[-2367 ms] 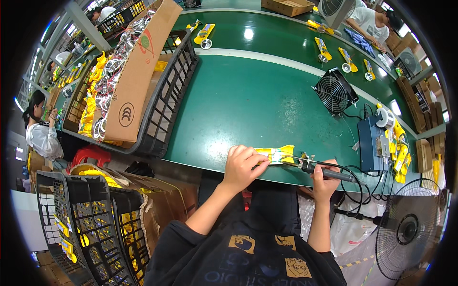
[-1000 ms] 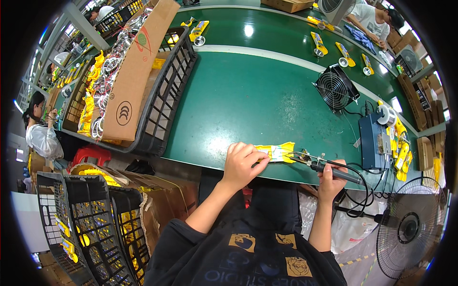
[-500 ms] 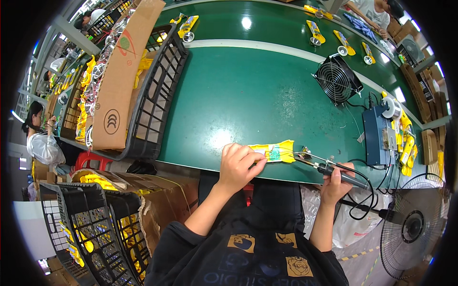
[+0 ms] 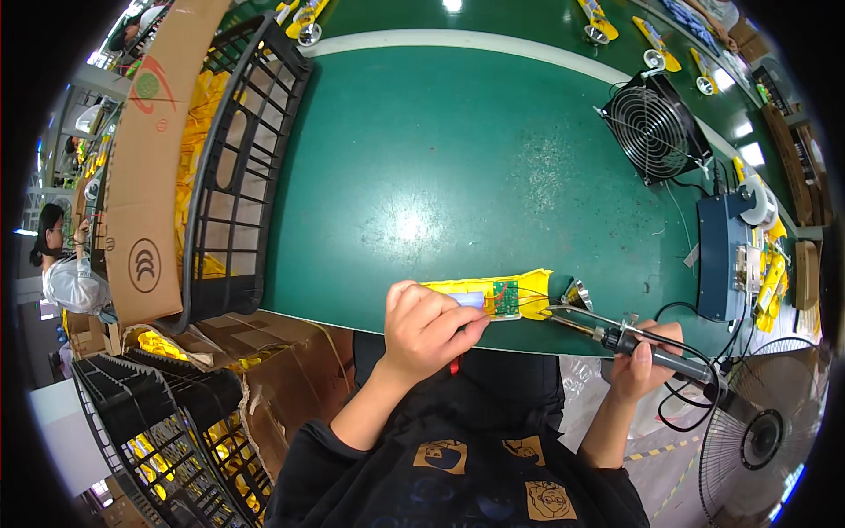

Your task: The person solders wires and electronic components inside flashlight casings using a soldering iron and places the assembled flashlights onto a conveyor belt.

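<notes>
My left hand (image 4: 429, 333) grips the left part of a yellow plastic housing (image 4: 534, 282) at the near edge of the green workbench. Inside the open housing lie a small green circuit board (image 4: 505, 297) with thin wires and a blue cylindrical battery (image 4: 468, 300), partly under my fingers. In my right hand (image 4: 642, 363) is a soldering iron (image 4: 673, 361) with a thin metal feed tube along it. Its tip points left at the housing's right end; whether they touch I cannot tell. Just beyond that end sits a small shiny reflector (image 4: 576, 294).
A black crate (image 4: 286, 114) with cardboard and yellow parts stands left. At right are a black fan (image 4: 656, 132), a blue soldering unit (image 4: 720, 255), a solder spool (image 4: 757, 202) and loose cables. Yellow lamps (image 4: 657, 44) lie along the far strip. A person (image 4: 75, 273) sits at far left.
The whole view has shifted, with the bench appearing closer. The housing looks turned so that the blue battery shows more. Both hands keep their holds.
</notes>
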A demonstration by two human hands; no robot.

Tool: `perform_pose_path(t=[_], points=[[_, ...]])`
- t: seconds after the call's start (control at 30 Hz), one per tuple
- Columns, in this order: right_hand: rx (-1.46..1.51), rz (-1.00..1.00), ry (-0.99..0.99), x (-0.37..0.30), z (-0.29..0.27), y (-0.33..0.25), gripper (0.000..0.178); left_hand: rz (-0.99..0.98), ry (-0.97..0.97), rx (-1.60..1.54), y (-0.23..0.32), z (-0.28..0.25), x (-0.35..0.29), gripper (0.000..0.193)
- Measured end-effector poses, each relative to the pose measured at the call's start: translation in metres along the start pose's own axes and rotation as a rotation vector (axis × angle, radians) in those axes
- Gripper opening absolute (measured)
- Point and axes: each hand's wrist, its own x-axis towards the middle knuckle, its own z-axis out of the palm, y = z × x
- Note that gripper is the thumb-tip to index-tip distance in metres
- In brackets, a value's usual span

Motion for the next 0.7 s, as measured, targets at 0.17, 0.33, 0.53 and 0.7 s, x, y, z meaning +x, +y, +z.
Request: perform_pose_path(t=[0.17,0.33,0.53,0.7], points=[[-0.146,-0.129,-0.046,0.003,0.004,0.001,0.034,-0.022,0.006,-0.015,-0.001,0.001,0.0,0.02],[-0.145,-0.134,-0.114,0.005,0.01,0.0,0.036,-0.016,0.014,-0.022,-0.002,0.002,0.001,0.02],[-0.195,-0.157,-0.152,0.007,0.013,0.001,0.035,-0.027,0.03,-0.017,-0.001,0.001,0.0,0.02],[-0.202,-0.111,-0.136,0.005,0.012,0.001,0.036,-0.02,0.024,-0.012,-0.001,0.003,-0.001,0.02]])
